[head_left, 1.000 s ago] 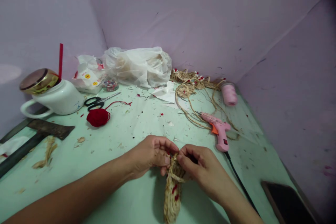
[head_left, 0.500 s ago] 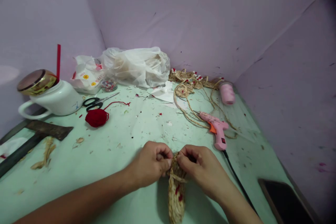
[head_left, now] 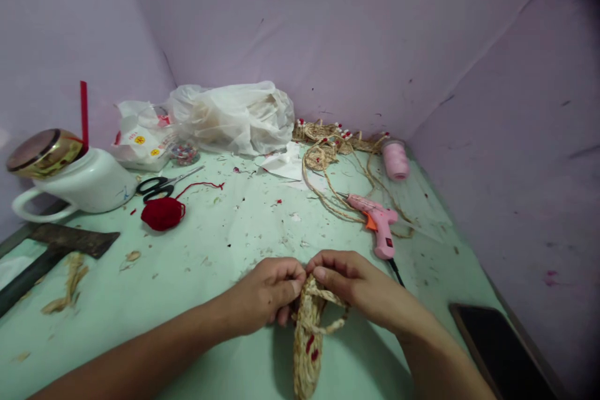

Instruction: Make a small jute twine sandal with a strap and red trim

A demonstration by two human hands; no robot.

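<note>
At 6 o'clock on the table (head_left: 210,244), the left hand (head_left: 267,294) and right hand (head_left: 356,284) each pinch the top of the woven straw piece (head_left: 307,350), whose loose braid (head_left: 335,325) at 3 o'clock may unravel if either grip slackens.

woven straw piece (head_left: 307,350) cut off by lower edge, its top hidden under fingers (head_left: 328,276), dark phone (head_left: 497,350) corner cropped

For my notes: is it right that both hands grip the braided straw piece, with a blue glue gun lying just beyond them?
Not quite: the head view shows the plastic glue gun is pink, not blue. The left hand and right hand do grip the braided straw piece.
</note>
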